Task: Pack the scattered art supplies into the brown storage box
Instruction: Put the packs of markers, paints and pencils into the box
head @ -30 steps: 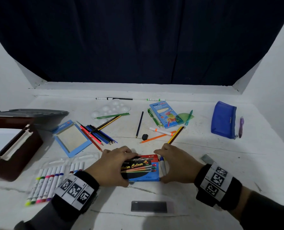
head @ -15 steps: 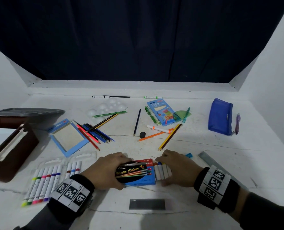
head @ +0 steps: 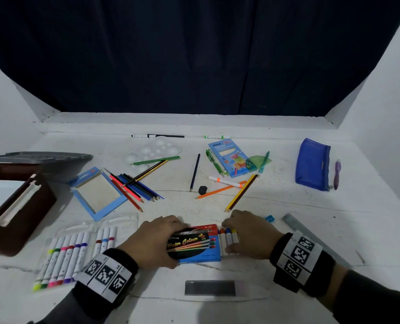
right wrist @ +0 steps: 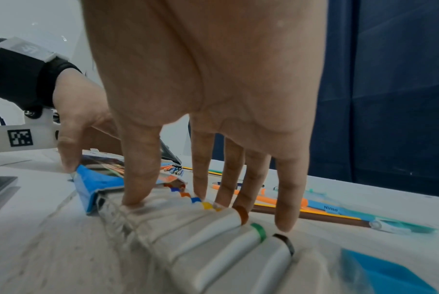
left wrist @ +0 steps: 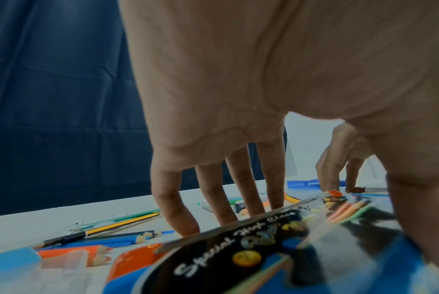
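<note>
Dark blue curtain [head: 194, 54] hangs behind white table [head: 358, 206] between white walls [head: 393, 101].

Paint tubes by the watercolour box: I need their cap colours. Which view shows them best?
Right wrist: the tubes fill the foreground under the right hand, caps orange, green, black. Head shows only three tubes beside the box. Left wrist shows the box, hardly any tubes.
</note>
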`<state>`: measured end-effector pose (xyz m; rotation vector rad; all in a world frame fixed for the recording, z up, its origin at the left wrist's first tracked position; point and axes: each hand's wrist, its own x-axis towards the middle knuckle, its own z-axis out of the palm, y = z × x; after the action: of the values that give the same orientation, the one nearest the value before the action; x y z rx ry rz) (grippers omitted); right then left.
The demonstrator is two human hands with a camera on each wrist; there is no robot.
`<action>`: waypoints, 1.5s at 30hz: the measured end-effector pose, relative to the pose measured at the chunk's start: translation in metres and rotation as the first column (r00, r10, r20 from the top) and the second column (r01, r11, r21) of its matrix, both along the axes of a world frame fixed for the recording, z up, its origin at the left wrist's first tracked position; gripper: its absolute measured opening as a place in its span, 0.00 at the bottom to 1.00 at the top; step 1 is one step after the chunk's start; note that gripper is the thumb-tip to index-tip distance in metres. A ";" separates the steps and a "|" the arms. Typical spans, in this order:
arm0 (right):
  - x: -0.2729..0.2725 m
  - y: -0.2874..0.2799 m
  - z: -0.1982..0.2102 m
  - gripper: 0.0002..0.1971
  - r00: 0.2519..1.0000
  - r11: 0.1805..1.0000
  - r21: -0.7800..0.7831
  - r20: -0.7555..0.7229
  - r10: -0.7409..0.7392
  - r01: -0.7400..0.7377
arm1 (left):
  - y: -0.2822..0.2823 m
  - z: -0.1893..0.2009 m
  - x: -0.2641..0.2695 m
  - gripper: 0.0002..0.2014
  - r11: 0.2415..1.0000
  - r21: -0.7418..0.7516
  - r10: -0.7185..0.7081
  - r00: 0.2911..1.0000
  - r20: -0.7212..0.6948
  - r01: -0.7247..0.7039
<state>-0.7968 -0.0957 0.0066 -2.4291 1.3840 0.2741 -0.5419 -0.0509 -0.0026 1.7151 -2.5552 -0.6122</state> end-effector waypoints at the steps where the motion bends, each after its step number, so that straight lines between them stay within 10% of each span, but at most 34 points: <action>1: -0.001 0.000 0.000 0.28 1.000 1.000 0.003 0.008 0.004 -0.004 | 0.000 0.000 -0.001 0.37 1.000 -0.006 -0.004 1.000 0.010 0.004; 15: -0.017 0.006 0.003 0.20 0.980 0.993 0.008 0.165 -0.115 0.115 | -0.006 -0.004 -0.020 0.37 0.999 -0.043 -0.020 0.999 -0.047 0.018; 20: -0.051 0.019 0.013 0.15 0.914 0.946 -0.074 0.293 -0.281 0.314 | 0.015 -0.003 0.007 0.42 0.968 -0.033 0.238 0.955 -0.176 -0.248; 24: -0.063 0.027 0.016 0.19 0.889 0.917 -0.034 0.261 -0.376 0.398 | 0.033 -0.006 0.018 0.24 0.909 0.018 0.391 0.837 -0.384 -0.416; 45: -0.006 0.043 -0.007 0.15 0.898 0.917 -0.005 0.206 -0.389 0.399 | 0.043 -0.007 0.011 0.16 0.915 0.126 0.388 0.746 -0.542 -0.383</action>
<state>-0.8025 -0.0527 -0.0004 -2.0739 1.7557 -0.1040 -0.5307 -0.0081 -0.0097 1.6702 -1.7369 -0.9228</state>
